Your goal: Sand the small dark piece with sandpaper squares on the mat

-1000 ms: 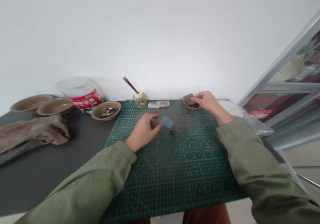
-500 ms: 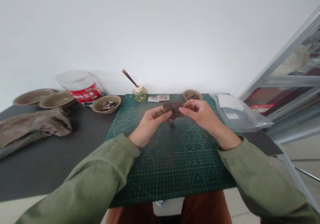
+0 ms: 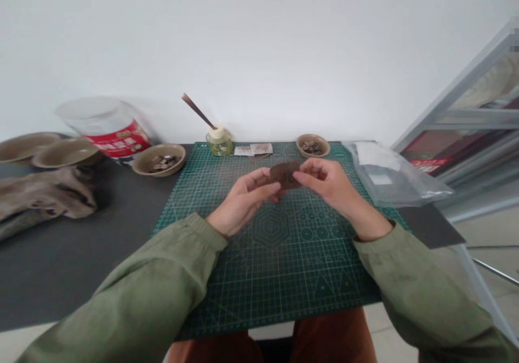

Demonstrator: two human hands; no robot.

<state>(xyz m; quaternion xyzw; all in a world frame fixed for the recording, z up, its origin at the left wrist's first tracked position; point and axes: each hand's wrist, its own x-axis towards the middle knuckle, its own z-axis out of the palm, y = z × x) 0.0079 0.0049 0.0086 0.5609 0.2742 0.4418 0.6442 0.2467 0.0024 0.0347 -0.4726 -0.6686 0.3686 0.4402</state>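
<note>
A thin, dark brown disc [image 3: 285,176] with darker marks near its middle is held up over the green cutting mat [image 3: 259,265]. My left hand [image 3: 250,196] grips its left edge, thumb in front and fingers behind. At the right edge, my right hand [image 3: 327,186] pinches it between thumb and curled fingers. Parts of the fingers are hidden behind the disc. Just beyond my right hand stands a small tan bowl [image 3: 300,149] with several dark fragments in it.
Another tan bowl [image 3: 138,165] with brown fragments sits left of the mat. A yellow-green jar [image 3: 219,144] with a brush in it and paper packets [image 3: 261,148] line the back. Further left are a red-labelled tub [image 3: 115,138] and gloves [image 3: 60,192]; a clear plastic bag [image 3: 399,182] lies right.
The disc has tilted so its rounded outline shows more. A small dark piece seen below it earlier no longer shows. My head view has shifted slightly; both hands keep their grip.
</note>
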